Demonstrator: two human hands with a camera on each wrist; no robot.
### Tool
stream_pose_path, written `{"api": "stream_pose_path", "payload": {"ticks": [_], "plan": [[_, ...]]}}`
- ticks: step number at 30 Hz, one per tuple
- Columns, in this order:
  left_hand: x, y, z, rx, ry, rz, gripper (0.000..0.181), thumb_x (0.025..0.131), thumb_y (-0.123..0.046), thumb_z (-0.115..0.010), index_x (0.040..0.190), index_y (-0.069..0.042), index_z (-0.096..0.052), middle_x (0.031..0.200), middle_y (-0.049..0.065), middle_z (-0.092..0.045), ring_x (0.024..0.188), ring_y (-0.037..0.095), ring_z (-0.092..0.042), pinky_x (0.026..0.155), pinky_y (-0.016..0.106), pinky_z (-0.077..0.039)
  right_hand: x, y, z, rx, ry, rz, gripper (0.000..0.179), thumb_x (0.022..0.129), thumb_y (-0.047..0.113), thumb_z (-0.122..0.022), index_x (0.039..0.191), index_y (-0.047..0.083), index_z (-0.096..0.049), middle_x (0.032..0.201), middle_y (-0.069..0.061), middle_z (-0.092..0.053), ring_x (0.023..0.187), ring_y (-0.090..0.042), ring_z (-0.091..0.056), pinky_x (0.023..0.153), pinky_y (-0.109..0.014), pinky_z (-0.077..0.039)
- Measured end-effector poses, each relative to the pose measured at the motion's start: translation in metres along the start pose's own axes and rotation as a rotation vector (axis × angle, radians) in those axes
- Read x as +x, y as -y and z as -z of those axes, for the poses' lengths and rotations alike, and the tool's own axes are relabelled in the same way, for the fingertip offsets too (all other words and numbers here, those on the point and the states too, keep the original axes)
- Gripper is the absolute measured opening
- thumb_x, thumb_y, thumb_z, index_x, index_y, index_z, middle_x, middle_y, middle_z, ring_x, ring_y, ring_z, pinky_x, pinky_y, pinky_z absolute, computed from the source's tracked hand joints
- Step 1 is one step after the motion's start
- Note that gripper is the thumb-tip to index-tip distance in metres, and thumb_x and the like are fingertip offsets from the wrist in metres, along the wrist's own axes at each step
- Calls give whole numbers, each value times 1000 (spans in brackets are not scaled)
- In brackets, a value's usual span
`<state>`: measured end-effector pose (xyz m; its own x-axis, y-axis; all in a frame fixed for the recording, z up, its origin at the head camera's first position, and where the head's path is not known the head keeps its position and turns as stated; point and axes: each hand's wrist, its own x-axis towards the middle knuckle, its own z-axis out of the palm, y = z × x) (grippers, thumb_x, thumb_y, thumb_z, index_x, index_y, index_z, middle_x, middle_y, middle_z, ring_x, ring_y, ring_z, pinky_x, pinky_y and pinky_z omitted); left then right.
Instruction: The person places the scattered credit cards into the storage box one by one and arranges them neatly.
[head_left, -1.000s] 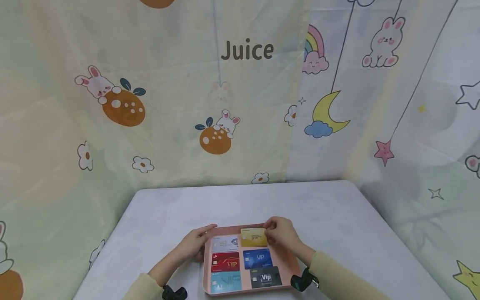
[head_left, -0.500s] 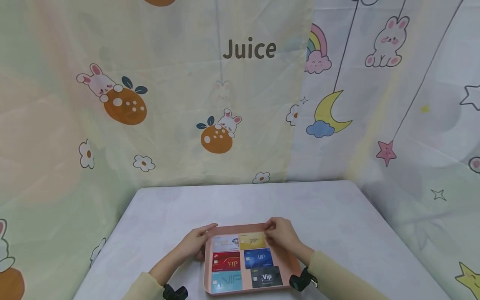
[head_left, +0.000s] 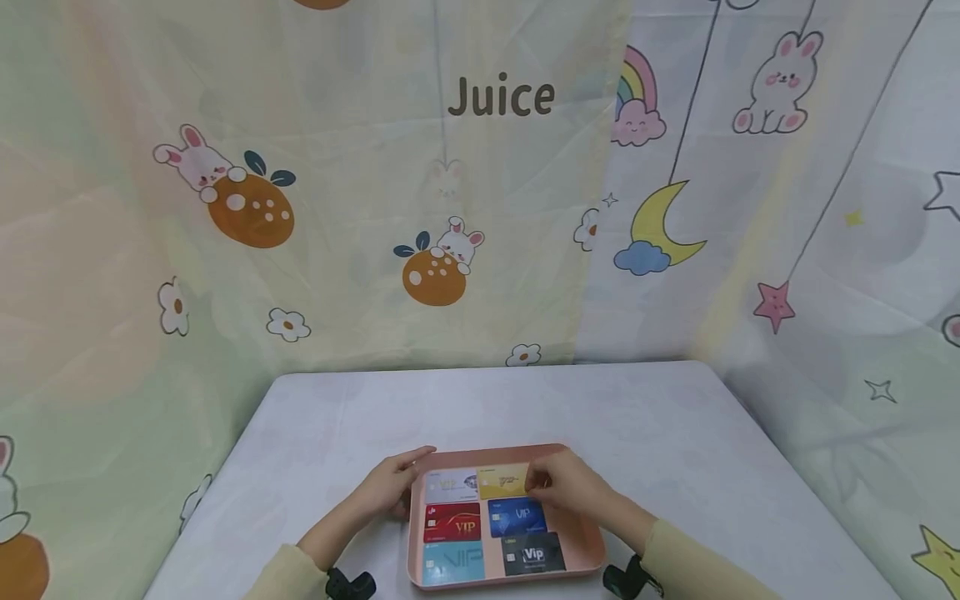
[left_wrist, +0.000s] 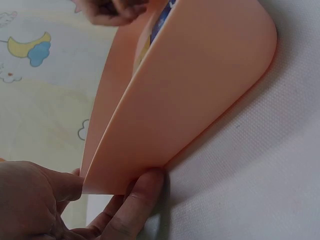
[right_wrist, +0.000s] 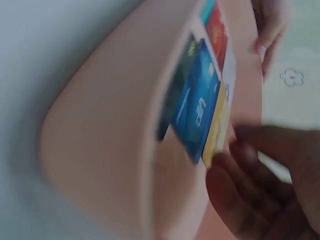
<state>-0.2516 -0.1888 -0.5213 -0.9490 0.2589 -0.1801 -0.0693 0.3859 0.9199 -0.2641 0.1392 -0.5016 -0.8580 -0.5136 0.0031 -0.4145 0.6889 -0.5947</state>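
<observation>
A shallow pink tray (head_left: 587,546) bears plastic VIP cards in two columns. On its left lie a silver-white card (head_left: 448,487), a red card (head_left: 452,523) and a light-blue card (head_left: 453,563). The other column has a gold card (head_left: 499,482), a blue card (head_left: 517,517) and a dark grey card (head_left: 532,554). My left hand (head_left: 388,485) grips the tray's far left corner, thumb at the rim and fingers beneath. Over the gold card's right end is my right hand (head_left: 573,485); in the right wrist view its loosely bent fingers (right_wrist: 227,192) appear beside that card, pinching nothing.
The tray is near the front of a white-covered table (head_left: 480,408). Printed fabric (head_left: 345,192) with cartoon rabbits, oranges and a moon hangs behind and at both sides. Black wrist cameras (head_left: 351,585) are strapped to both forearms.
The gold card has come down from the tray's far rim, level with the silver-white card. My right hand then let go of it and turned slightly. My left hand keeps its hold.
</observation>
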Motion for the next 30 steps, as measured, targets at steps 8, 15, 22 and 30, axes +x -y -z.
{"api": "stream_pose_path", "payload": {"ticks": [8,15,22,30], "plan": [[-1,-1,2,-8,4,1,47,110,-17,-44,155,-6,-45,123,19,-68,58,18,-56,50,28,-50,-10,3,-8,-188,185,59,41,72,34,-94,68,25,-55,60,15,-49,67,1,-52,65,-20,-44],[-1,-1,2,3,11,6,47,110,-19,-45,155,-7,-46,121,18,-69,58,18,-57,51,29,-52,-11,7,-16,-206,210,30,44,72,35,-94,65,24,-52,58,13,-47,66,1,-52,69,-21,-43],[0,-1,2,17,9,-2,47,110,-20,-47,155,-7,-46,118,16,-69,58,18,-57,51,29,-52,-8,12,-21,-255,203,71,46,74,41,-92,65,24,-50,57,15,-46,63,2,-49,65,-18,-40],[2,2,10,141,-49,-5,47,110,-23,-47,155,-8,-48,107,14,-70,65,19,-61,56,32,-56,-8,4,-8,-178,123,76,38,91,53,-73,74,25,-54,65,14,-48,65,1,-49,61,-19,-40]]}}
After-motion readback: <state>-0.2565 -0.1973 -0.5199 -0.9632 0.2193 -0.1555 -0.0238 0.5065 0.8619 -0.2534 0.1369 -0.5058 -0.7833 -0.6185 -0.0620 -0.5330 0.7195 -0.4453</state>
